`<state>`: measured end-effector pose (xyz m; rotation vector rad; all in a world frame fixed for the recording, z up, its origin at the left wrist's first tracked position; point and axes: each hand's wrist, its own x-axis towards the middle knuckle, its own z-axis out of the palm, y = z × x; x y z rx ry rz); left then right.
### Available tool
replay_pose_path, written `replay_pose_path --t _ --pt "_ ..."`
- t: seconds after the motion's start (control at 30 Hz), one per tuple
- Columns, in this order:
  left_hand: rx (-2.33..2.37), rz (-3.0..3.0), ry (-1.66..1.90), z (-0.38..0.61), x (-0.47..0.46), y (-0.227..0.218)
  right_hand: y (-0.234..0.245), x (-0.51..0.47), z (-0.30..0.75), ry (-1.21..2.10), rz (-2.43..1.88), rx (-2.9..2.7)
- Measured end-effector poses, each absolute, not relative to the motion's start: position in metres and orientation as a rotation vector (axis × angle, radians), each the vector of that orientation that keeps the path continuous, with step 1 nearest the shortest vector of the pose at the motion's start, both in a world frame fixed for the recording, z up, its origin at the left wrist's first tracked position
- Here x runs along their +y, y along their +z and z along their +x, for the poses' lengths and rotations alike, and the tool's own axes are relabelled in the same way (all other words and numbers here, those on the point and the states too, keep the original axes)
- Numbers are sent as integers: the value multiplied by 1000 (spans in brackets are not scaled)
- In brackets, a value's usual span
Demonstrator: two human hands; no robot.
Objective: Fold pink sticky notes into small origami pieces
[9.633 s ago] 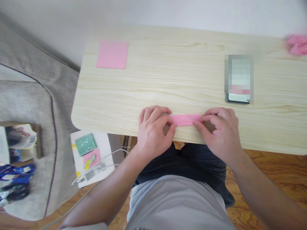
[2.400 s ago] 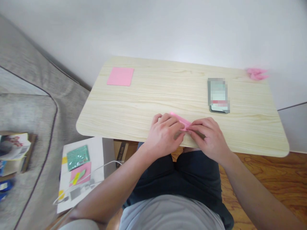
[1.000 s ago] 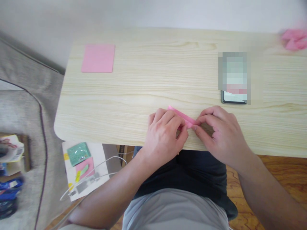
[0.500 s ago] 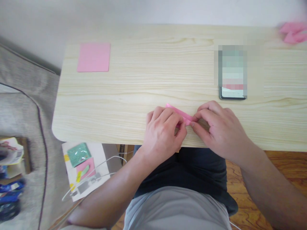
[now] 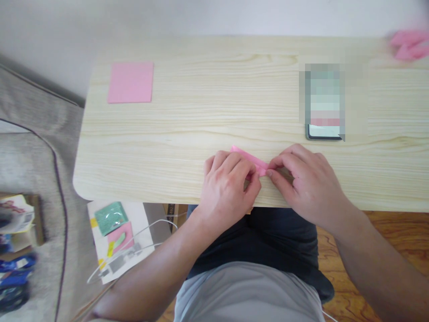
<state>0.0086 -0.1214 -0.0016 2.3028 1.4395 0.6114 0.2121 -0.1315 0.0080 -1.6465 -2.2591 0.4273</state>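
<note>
A narrow folded piece of pink paper (image 5: 252, 157) lies slanted near the front edge of the wooden table (image 5: 201, 107). My left hand (image 5: 228, 181) is curled over its left part, thumb and index finger pressed together on it and hiding much of the paper. At the paper's right end, my right hand (image 5: 303, 181) pinches the tip between thumb and fingers. The two hands are close together, with a short stretch of pink showing between them.
A flat pink paper square (image 5: 130, 82) lies at the back left. A phone (image 5: 324, 132), partly blurred out, lies beyond my right hand. Crumpled pink material (image 5: 410, 44) sits at the far right corner. Below the table's left end are a white box (image 5: 137, 214), a green packet (image 5: 111, 218) and white cables.
The view has shifted very slightly. Both hands keep their hold on the pink paper, and the right fingers have moved only a little.
</note>
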Motion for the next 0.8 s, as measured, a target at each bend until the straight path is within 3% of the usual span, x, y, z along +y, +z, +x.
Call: replay_pose_path --t 0.8 --pt "1454 2302 599 9 -121 -2 2 -136 206 364 -1668 -2189"
